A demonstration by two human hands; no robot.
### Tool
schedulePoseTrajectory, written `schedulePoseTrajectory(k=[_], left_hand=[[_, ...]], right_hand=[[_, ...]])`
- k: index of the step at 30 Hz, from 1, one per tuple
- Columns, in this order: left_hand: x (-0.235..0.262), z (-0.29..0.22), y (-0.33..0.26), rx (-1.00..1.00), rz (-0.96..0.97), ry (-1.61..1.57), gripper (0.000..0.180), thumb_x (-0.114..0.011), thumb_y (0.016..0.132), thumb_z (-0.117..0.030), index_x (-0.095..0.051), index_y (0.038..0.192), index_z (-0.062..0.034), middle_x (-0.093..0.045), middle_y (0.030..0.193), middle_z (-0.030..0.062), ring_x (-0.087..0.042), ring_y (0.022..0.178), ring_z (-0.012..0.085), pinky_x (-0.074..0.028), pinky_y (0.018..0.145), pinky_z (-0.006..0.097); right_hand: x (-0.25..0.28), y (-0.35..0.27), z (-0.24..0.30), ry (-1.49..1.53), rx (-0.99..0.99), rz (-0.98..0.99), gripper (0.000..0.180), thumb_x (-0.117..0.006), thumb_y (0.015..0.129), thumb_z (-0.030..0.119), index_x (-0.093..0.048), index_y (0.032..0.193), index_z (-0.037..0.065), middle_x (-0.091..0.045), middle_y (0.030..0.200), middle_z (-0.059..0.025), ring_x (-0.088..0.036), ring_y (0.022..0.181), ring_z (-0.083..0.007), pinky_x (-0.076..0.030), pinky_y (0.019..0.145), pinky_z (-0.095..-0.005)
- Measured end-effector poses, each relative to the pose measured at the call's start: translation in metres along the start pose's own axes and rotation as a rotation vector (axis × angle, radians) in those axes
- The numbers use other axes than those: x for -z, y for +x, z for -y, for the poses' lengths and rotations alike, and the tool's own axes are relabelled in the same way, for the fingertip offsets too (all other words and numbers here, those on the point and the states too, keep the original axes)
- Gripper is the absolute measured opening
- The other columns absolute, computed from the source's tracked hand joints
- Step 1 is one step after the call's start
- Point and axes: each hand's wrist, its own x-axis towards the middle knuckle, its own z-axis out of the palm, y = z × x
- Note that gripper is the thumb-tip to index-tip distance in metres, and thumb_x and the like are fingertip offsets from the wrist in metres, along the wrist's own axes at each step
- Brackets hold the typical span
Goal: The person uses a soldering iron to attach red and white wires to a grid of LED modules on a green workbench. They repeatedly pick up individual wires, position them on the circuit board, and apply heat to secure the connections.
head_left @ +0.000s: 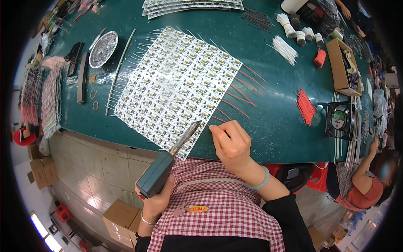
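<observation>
A large white circuit board panel (178,86) lies tilted on the green table, covered in rows of small components. Pale wires stick out along its far left edge, and several red wires (239,108) run off its right edge. My left hand (158,202) is wrapped round the dark green handle of a soldering gun (156,174). Its metal tip reaches over the board's lower right edge. Close by that tip, my right hand (231,145) has thumb and forefinger pinched on the end of a red wire (208,124), most of which the fingers hide.
To the right are a red wire bundle (305,107), white wire bundles (285,50), a black fan (340,120) and a cardboard box (342,69). A foil-like bowl (103,49) stands left. More panels (191,7) lie at the back. Another person (367,185) sits at right.
</observation>
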Motion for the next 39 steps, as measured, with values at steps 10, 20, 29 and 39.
schedulePoseTrajectory(k=[10, 20, 29, 39], left_hand=[[-0.006, -0.003, 0.008, -0.12, 0.033, 0.054, 0.017, -0.071, 0.072, 0.004, -0.067, 0.09, 0.0057, -0.065, 0.083, 0.0106, -0.062, 0.066, 0.0161, -0.05, 0.06, 0.027], [-0.005, -0.005, 0.004, -0.086, -0.001, 0.044, 0.015, -0.073, 0.075, 0.002, -0.069, 0.089, 0.0048, -0.067, 0.083, 0.0102, -0.063, 0.068, 0.016, -0.05, 0.059, 0.028], [-0.006, 0.023, -0.009, 0.041, -0.126, -0.199, 0.031, -0.068, 0.08, 0.01, -0.062, 0.11, 0.005, -0.061, 0.081, 0.0062, -0.053, 0.059, 0.0086, -0.041, 0.051, 0.022], [-0.011, 0.034, -0.004, -0.063, -0.242, -0.244, 0.044, -0.063, 0.08, 0.013, -0.054, 0.122, 0.0044, -0.061, 0.102, 0.012, -0.054, 0.061, 0.0105, -0.042, 0.05, 0.023]], right_hand=[[0.002, 0.002, 0.001, 0.034, -0.007, -0.003, 0.022, -0.074, 0.07, -0.008, -0.067, 0.089, 0.001, -0.054, 0.072, -0.0074, -0.055, 0.062, -0.0217, -0.043, 0.049, -0.0323], [-0.001, -0.002, -0.002, 0.007, 0.0, -0.011, 0.02, -0.071, 0.07, -0.004, -0.066, 0.089, 0.002, -0.052, 0.073, -0.0049, -0.054, 0.063, -0.0201, -0.043, 0.052, -0.031], [0.002, 0.0, 0.002, 0.015, -0.03, 0.009, 0.023, -0.074, 0.069, -0.008, -0.068, 0.09, 0.001, -0.058, 0.08, -0.0078, -0.058, 0.07, -0.0238, -0.046, 0.054, -0.0328], [-0.005, -0.02, 0.049, 0.154, 0.212, 0.288, 0.031, -0.06, 0.079, 0.012, -0.065, 0.107, 0.002, -0.061, 0.117, -0.0161, -0.058, 0.111, -0.0313, -0.048, 0.091, -0.0428]])
